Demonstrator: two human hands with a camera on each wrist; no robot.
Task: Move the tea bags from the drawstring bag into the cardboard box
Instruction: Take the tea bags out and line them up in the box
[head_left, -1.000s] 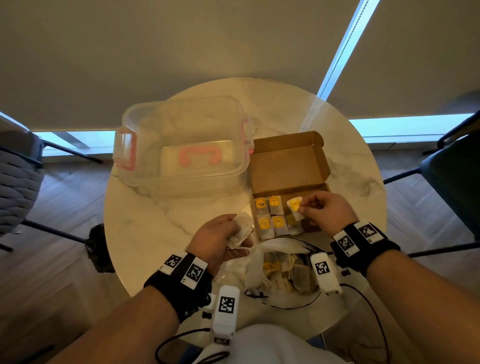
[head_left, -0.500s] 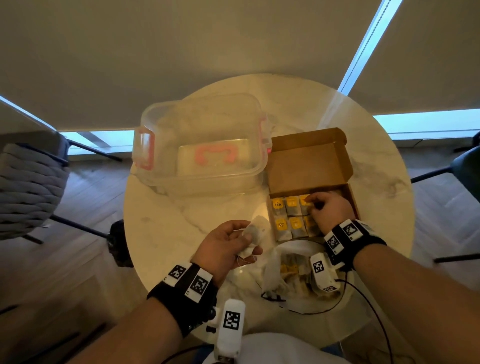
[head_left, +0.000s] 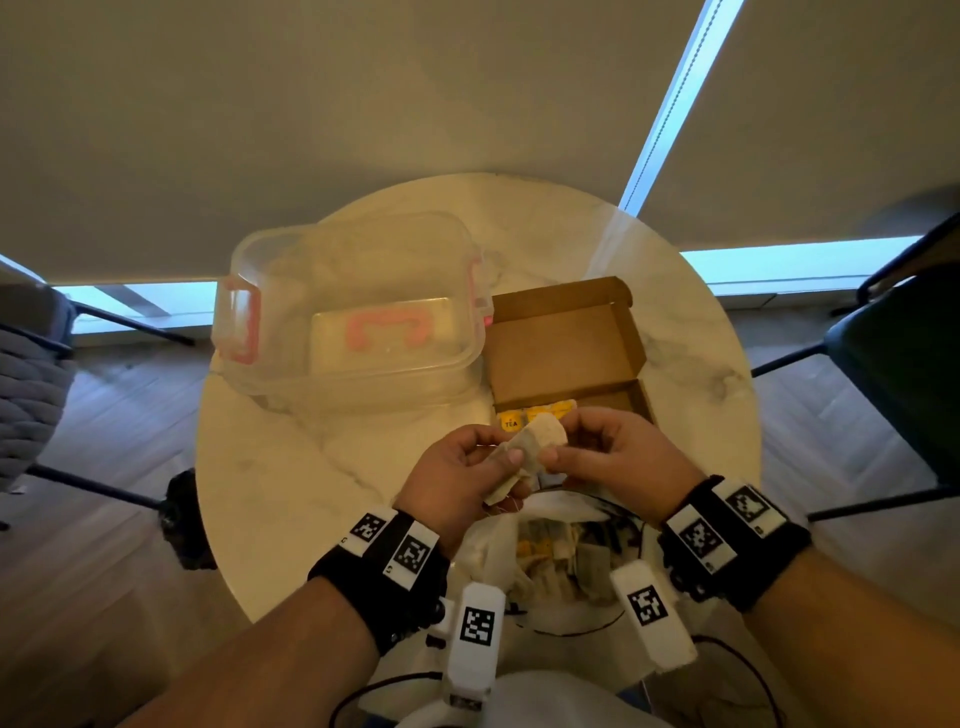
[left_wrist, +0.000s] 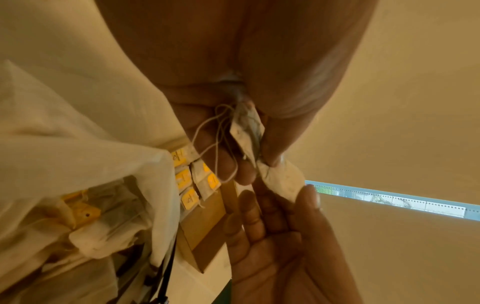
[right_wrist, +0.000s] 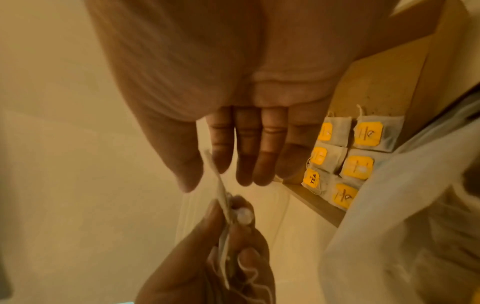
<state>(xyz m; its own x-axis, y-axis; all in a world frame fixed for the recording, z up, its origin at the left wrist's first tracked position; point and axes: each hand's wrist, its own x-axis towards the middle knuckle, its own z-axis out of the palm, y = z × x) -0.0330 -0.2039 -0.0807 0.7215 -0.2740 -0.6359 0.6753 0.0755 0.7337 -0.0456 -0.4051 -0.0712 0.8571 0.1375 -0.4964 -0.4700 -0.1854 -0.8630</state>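
Head view first: pinches one tea bag (head_left: 535, 441) in the left grip (head_left: 457, 467), lower end and strings gathered in the curled fingers. Meets it with the right grip (head_left: 618, 457) at the upper end, long axis slanting up and away toward the cardboard box (head_left: 618, 400). Hangs over the near edge of the box, just beyond the open drawstring bag (head_left: 493, 540). Puts the right grip nearer the box's bare right part. Leaves a clear plastic container (head_left: 353, 312) on the tabletop (head_left: 311, 467) left of the box, touching or nearly so, probably no obstacle.

Left wrist view: shows string loops (left_wrist: 218, 144) dangling, likely to snag on the filled rows (left_wrist: 197, 179).

Right wrist view: brackets the bag's free end between thumb and forefinger (right_wrist: 221, 160), apparently a light pinch; other fingers straight.
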